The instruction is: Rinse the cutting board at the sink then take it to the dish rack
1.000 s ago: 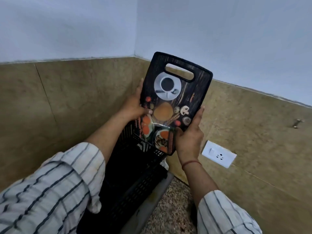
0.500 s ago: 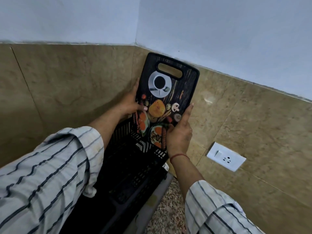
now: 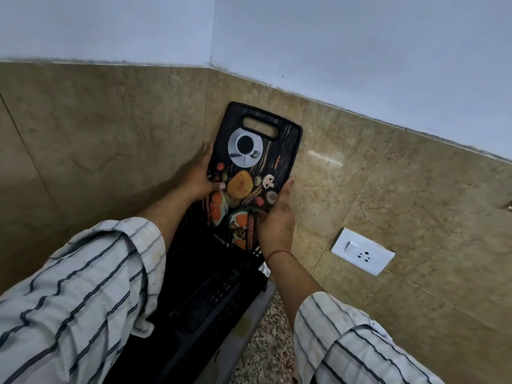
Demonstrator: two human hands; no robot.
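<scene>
The cutting board (image 3: 257,162) is black with printed food pictures and a handle slot at its top. It stands upright in the wall corner, its lower end inside the black slotted dish rack (image 3: 210,289). My left hand (image 3: 201,180) grips its left edge, thumb on the printed face. My right hand (image 3: 275,220) holds the lower right edge, fingers along the side. The board's bottom end is hidden behind the rack wall and my right hand.
Tan stone tiles cover both walls of the corner. A white switch and socket plate (image 3: 363,252) sits on the right wall. A grey tray edge (image 3: 243,328) lies under the rack, on a speckled granite counter (image 3: 268,353).
The board has gone down and back toward the wall corner, its lower end sinking deeper into the rack. Both hands kept their hold and moved with it.
</scene>
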